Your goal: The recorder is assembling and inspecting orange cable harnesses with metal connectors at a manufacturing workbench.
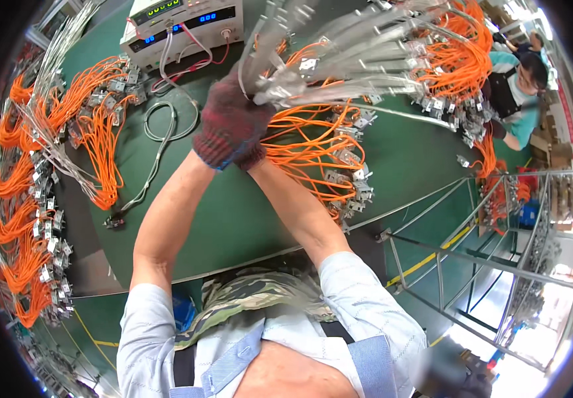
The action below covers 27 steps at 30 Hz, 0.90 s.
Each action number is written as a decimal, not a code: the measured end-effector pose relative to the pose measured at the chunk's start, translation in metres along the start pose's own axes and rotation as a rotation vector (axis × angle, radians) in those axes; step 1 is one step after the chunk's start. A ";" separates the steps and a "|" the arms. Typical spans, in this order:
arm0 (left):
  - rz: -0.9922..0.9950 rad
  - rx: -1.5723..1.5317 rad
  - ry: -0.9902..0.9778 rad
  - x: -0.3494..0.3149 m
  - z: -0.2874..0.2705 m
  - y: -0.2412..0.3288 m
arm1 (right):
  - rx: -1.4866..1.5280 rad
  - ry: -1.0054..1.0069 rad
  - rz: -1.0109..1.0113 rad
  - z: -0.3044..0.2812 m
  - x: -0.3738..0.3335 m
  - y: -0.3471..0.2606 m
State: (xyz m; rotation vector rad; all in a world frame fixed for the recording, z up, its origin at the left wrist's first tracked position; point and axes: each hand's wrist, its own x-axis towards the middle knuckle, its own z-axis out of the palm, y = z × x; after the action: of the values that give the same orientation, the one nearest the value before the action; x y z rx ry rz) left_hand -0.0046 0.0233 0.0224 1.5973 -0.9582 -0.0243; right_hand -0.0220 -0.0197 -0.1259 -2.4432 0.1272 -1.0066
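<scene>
Both my hands wear dark red knitted gloves and meet above the green table (233,219). My left hand (230,119) is closed around a bundle of silvery wires (359,66), whose loose ends fan out to the upper right, smeared by motion. Behind it, only the cuff of my right hand (253,157) shows; its fingers are hidden. Just right of my hands, a bunch of orange cables (306,149) with metal end pieces (359,179) lies on the table. Whether these cables join the held bundle, I cannot tell.
A power supply (187,40) with lit displays stands at the back, its leads and a grey cable (164,136) trailing over the table. More orange cable bundles (18,199) line the left side and another pile (455,60) the back right, near a co-worker (515,89). Metal frames (472,259) stand right.
</scene>
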 end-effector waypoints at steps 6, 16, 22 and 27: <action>0.239 0.603 -0.241 -0.009 0.040 -0.010 | 0.097 0.020 0.075 0.009 -0.007 0.011; -0.107 0.343 0.112 0.002 -0.006 -0.019 | 0.187 0.010 0.104 -0.178 -0.059 -0.050; 0.169 0.169 0.282 -0.043 0.005 -0.054 | -0.331 0.020 0.213 -0.303 -0.136 -0.012; -0.375 0.359 0.152 -0.061 0.002 -0.065 | -0.211 -0.049 0.138 -0.280 -0.171 0.017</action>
State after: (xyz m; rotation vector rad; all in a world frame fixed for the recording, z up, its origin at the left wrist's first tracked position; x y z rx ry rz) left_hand -0.0098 0.0530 -0.0610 2.0619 -0.5542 0.0106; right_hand -0.3351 -0.1027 -0.0731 -2.6040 0.3991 -0.9125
